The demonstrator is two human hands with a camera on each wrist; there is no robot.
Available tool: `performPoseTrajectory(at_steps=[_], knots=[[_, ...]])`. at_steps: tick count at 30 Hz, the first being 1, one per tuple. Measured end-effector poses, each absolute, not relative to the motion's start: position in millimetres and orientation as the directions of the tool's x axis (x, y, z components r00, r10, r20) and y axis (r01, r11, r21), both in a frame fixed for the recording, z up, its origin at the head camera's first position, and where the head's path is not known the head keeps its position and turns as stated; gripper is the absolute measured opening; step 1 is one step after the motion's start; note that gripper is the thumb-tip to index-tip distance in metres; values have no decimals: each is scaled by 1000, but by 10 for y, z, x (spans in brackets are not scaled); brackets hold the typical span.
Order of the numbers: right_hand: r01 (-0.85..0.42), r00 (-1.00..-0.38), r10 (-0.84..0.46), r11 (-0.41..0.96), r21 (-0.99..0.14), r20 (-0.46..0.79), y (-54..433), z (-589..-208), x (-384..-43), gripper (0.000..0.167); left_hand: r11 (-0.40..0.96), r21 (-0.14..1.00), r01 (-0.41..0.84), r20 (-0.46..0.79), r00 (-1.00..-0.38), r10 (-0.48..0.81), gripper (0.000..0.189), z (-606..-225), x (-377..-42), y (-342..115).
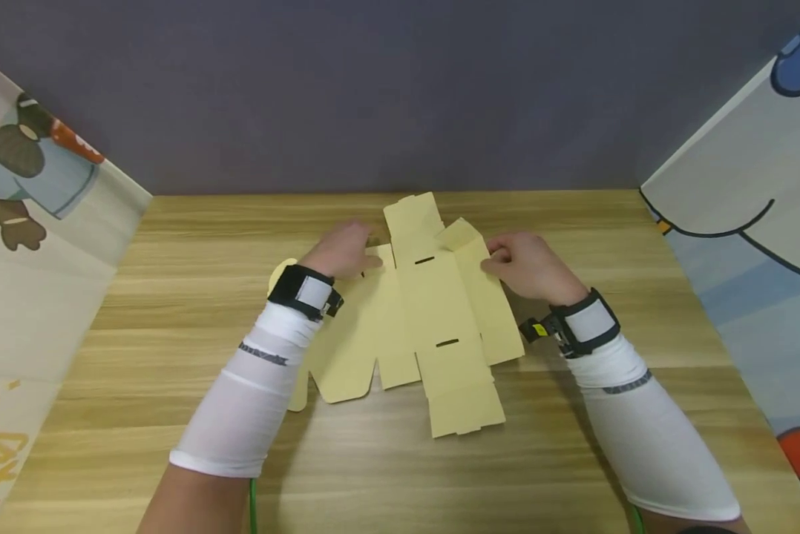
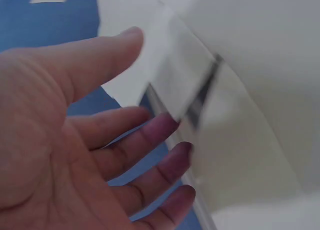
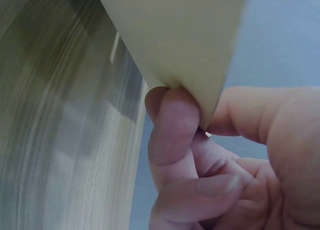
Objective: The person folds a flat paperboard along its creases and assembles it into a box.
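An unfolded, pale yellow cardboard box blank (image 1: pixel 436 304) lies on the wooden table, with several creased panels and two dark slots along its middle. At its left panels, my left hand (image 1: pixel 340 252) has its thumb apart from its lightly bent fingers. In the left wrist view, the left fingertips (image 2: pixel 170 162) are right at a panel's edge, beside a slot. My right hand (image 1: pixel 532 268) pinches the outer edge of the right side panel, which tilts up from the table. A small flap (image 1: pixel 460 233) stands raised at that panel's far end. The right wrist view shows the thumb and bent forefinger (image 3: pixel 175 120) gripping the cardboard.
The wooden table (image 1: pixel 574 460) reaches a dark grey partition (image 1: pixel 400 96) at the back. Printed cartoon walls stand at the left (image 1: pixel 53 245) and right (image 1: pixel 741 193). Green cords run along both forearms.
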State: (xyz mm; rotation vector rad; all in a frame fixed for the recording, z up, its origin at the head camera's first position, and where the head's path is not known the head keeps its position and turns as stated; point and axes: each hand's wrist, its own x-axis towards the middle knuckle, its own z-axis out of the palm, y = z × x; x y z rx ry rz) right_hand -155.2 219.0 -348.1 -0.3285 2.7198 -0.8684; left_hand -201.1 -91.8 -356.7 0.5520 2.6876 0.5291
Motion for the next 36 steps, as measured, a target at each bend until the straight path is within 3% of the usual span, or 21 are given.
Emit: performPoseTrajectory(at_steps=[6,13,18,21,24,30,36], knots=[[-78,-928,-278,795,-602,-247,2220,-3458,-1572,27,887,361,288,-310,-860,405,43,-3612,-2032,-957],[-96,-934,-278,799,-594,-223,2269,-3439,-1623,25,879,362,309,-169,-906,388,19,-3585,-2006,-877],[-112,-940,-274,810,-576,-203,2267,-3385,-1688,24,874,299,384,-30,-911,411,16,-3574,-1919,-763],[-163,-948,-284,819,-550,-142,2246,-3361,-1727,18,858,332,393,2,-910,416,14,-3611,-1891,-708],[-234,-951,-302,837,-495,-62,2214,-3321,-1763,16,841,388,377,1,-913,409,13,-3648,-1873,-659],[-342,-936,-351,877,-337,36,2063,-3189,-1849,28,808,480,341,22,-926,377,15,-3706,-1841,-593],[-439,-898,-424,883,-167,118,1880,-3090,-1907,21,760,582,288,52,-947,318,21,-3764,-1799,-584]])
